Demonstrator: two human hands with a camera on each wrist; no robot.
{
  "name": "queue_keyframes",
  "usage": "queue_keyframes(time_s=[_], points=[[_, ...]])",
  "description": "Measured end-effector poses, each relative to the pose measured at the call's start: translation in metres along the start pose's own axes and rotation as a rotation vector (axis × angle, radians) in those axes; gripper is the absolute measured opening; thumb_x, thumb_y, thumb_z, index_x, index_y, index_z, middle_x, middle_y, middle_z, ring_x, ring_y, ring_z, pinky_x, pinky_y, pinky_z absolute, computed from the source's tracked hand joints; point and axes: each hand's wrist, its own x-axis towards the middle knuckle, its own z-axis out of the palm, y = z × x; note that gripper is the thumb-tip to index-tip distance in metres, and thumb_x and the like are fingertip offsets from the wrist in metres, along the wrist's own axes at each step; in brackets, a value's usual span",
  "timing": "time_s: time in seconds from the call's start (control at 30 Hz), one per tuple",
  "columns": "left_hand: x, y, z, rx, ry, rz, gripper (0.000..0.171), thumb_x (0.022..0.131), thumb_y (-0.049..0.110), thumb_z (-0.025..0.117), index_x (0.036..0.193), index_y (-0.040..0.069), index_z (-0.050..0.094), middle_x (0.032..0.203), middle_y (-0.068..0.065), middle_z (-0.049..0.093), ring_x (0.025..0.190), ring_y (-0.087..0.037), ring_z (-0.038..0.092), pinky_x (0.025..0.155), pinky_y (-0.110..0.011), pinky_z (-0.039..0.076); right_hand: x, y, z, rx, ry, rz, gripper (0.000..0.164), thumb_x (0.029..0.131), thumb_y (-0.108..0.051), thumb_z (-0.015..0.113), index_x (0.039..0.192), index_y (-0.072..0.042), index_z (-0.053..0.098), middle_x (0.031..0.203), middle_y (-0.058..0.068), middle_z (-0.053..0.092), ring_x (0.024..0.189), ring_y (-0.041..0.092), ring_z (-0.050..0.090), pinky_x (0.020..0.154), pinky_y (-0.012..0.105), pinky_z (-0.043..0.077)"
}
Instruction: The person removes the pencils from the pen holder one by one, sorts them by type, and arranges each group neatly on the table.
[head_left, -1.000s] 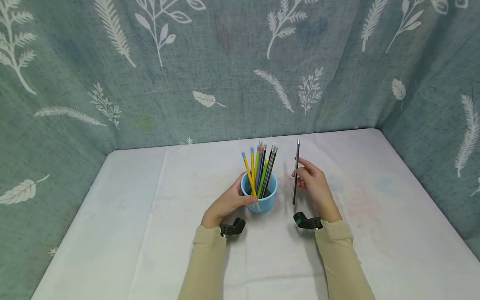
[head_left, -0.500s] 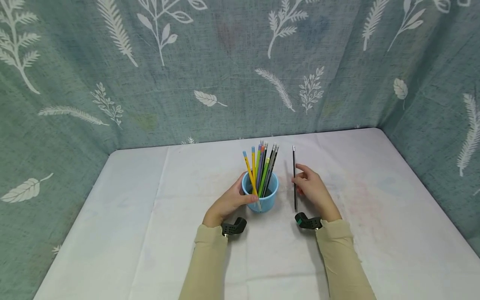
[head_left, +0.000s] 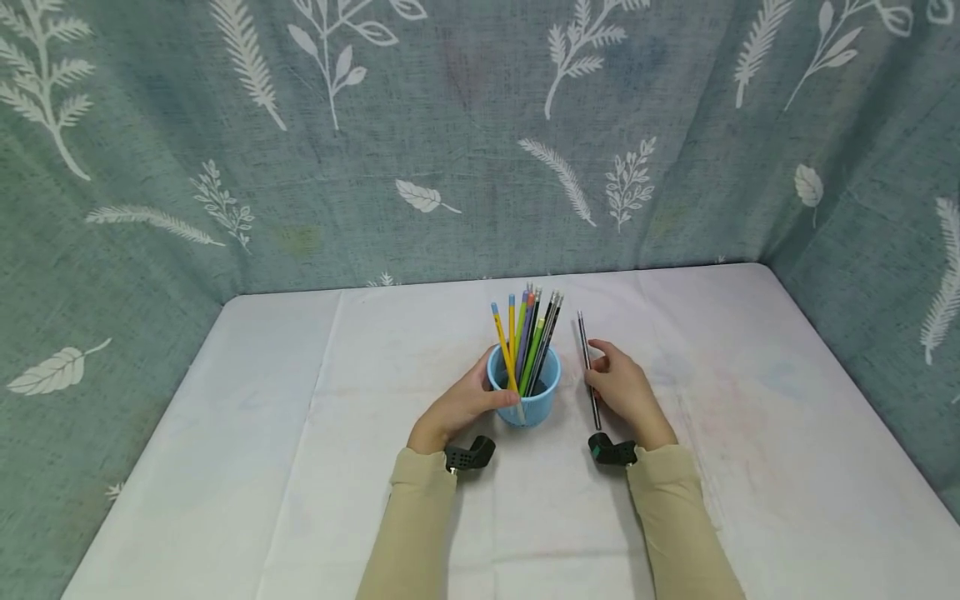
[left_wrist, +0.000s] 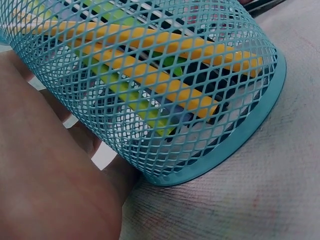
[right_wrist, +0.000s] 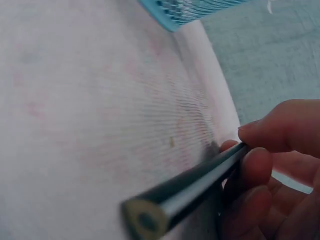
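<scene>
A light blue mesh pencil cup (head_left: 537,410) stands on the white-covered table, holding several pencils: yellow (head_left: 504,346), green (head_left: 534,354), purple and black ones. My left hand (head_left: 453,408) grips its left side, thumb over the near rim. Through the mesh in the left wrist view, the lower ends of the yellow pencils (left_wrist: 150,75) lie near the cup's base (left_wrist: 220,160). To the right of the cup, my right hand (head_left: 624,392) pinches a dark pencil (head_left: 585,342) between thumb and fingers. The pencil's flat, unsharpened end (right_wrist: 145,219) faces the right wrist camera.
A white cloth (head_left: 360,500) covers the table. Behind it and at both sides hangs a grey-green curtain (head_left: 465,150) with white leaf prints. Each wrist carries a black camera mount (head_left: 470,453).
My right hand has come slightly down and nearer, and the dark pencil has tilted, its far end swinging left and lower. My left hand keeps its grip on the cup.
</scene>
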Motion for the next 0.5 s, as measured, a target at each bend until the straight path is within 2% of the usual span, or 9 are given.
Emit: queue_keyframes(time_s=[0.23, 0.37, 0.5], points=[[0.0013, 0.0005, 0.002, -0.004, 0.007, -0.003, 0.091, 0.071, 0.041, 0.072, 0.14, 0.013, 0.02, 0.136, -0.004, 0.032, 0.125, -0.018, 0.028, 0.103, -0.041, 0.019, -0.0004, -0.0019, 0.0021, -0.127, 0.055, -0.005, 0.052, 0.082, -0.015, 0.056, 0.131, -0.007, 0.042, 0.088, 0.004, 0.055, 0.069, 0.018, 0.049, 0.062, 0.03, 0.039], [0.0026, 0.0001, 0.0019, 0.003, 0.006, -0.009, 0.082, 0.076, 0.035, 0.07, 0.139, 0.018, 0.021, 0.138, -0.003, 0.031, 0.127, -0.017, 0.027, 0.104, -0.039, 0.017, 0.0006, -0.0009, 0.0027, -0.184, 0.099, -0.027, 0.042, 0.079, -0.013, 0.059, 0.12, -0.004, 0.052, 0.081, 0.004, 0.052, 0.069, 0.019, 0.046, 0.062, 0.031, 0.036], [0.0033, -0.0014, 0.0009, -0.002, 0.02, -0.023, 0.078, 0.077, 0.029, 0.068, 0.139, 0.02, 0.022, 0.138, -0.002, 0.032, 0.127, -0.017, 0.027, 0.104, -0.04, 0.016, 0.0011, 0.0002, 0.0031, -0.193, 0.113, -0.034, 0.037, 0.077, -0.012, 0.061, 0.113, -0.004, 0.055, 0.082, 0.006, 0.05, 0.073, 0.021, 0.044, 0.064, 0.032, 0.035]])
